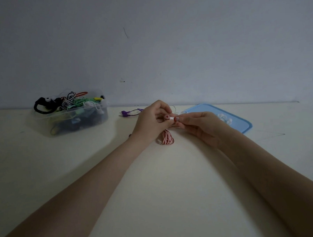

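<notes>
From the head camera, both my forearms reach out over the cream-coloured table point(156, 191) and meet near its middle. My left hand point(152, 118) is curled round a small red-and-white earbud point(168, 117), holding it just above the tabletop, its red-dotted end turned up towards me. My right hand point(197, 125) comes in from the right and pinches the white end of the same earbud between thumb and fingertips, so the two hands touch there. Below the left hand the red-and-white striped flat cable point(166, 138) hangs in a looped bundle that rests on the table.

Far left stands a clear plastic box point(101, 117), full of tangled earphones in black, green, white and striped colours. Between that box and my left hand lies a purple pair of earphones point(130, 112). To the right, just behind my right hand, lies a flat light-blue plastic lid point(243, 124) with several small white ear tips point(224, 117) on it. A grey-white wall point(148, 46) rises at the far edge.
</notes>
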`<state>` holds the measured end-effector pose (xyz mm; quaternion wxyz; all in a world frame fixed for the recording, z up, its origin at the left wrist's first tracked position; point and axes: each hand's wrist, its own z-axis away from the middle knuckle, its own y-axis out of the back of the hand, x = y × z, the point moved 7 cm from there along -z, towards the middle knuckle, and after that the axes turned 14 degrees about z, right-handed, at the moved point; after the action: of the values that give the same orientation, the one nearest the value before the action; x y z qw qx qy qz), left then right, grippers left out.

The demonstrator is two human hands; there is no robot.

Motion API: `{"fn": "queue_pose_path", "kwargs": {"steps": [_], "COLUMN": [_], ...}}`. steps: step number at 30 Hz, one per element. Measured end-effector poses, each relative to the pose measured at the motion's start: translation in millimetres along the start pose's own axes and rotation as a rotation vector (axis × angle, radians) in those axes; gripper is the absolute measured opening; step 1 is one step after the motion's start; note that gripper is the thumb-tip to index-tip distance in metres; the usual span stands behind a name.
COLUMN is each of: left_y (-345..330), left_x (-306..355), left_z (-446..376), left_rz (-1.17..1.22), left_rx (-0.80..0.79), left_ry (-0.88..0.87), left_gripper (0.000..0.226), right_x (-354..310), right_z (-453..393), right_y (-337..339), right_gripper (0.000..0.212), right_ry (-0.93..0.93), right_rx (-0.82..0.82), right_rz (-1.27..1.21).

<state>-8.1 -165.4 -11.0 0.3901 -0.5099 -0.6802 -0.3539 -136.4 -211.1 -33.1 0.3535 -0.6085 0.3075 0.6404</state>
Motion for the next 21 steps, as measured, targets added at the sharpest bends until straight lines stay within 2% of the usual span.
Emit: {"fn": "queue_pose_path", "kwargs": {"steps": [5,13,21], "left_y": [-4,3,2], "left_x": [11,-13,-13], "left_z": [2,1,2], "left_rz": [-0.114,0.141,0.254], "left_rx": [-0.030,0.078,0.029], "left_ry": [-0.082,0.149,0.187], "left_gripper": [0.030,0.022,0.018], "right_x": [-2,-4,-10], "right_z": [3,0,4], "right_y": [0,3,3], "right_gripper": [0.009,0.014,0.018], "right_ry": [0.009,0.144,0.271], "right_rx": [-0.007,0.073,0.150], "right_rz": [0.007,0.015,0.277]}}
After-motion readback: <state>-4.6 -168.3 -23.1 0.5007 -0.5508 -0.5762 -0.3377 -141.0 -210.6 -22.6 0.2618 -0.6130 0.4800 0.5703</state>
